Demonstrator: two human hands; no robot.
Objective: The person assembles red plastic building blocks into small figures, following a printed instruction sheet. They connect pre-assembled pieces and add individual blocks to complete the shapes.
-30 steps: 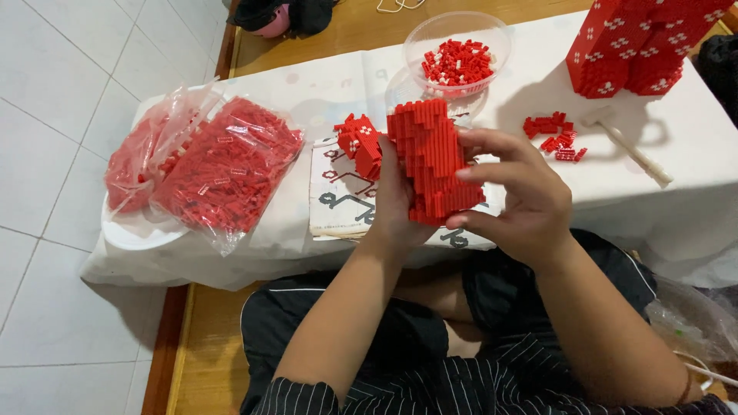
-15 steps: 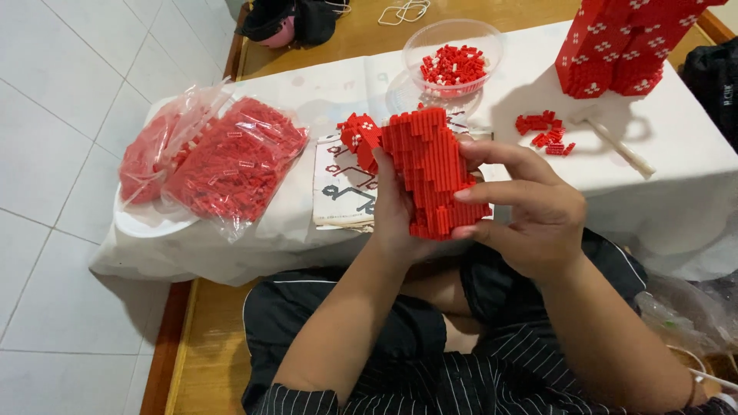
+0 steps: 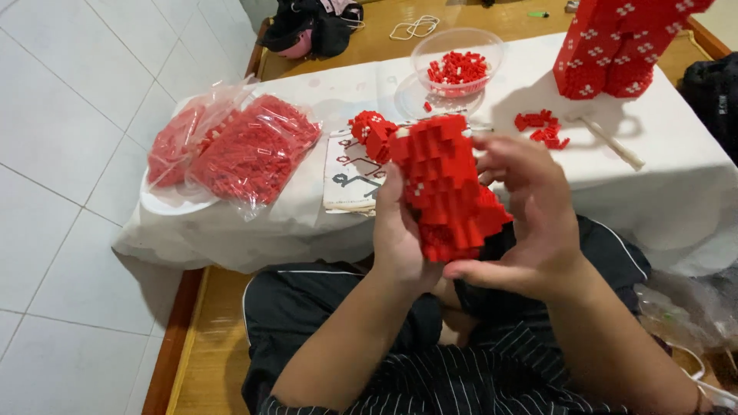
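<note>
The red brick block (image 3: 446, 184), a stepped slab of tiny studded pieces with a few white specks, sits mid-frame, lifted above the person's lap and clear of the white-covered table (image 3: 676, 184). The left hand (image 3: 400, 238) grips its left edge from behind; its fingers are mostly hidden by the block, so how they are set cannot be told. The right hand (image 3: 538, 223) cups the right side, thumb pressed along the lower edge, fingers curled together over the top right corner. The block's lower right part is partly covered by that palm.

Behind it, a small red piece (image 3: 370, 131) lies on a printed sheet (image 3: 346, 173), both partly blocked. At left, clear bags of red bricks (image 3: 238, 150) rest on a white plate. A clear bowl (image 3: 457, 46) at upper centre holds loose bricks. A tall red build (image 3: 623, 46) is cut off at the top right.
</note>
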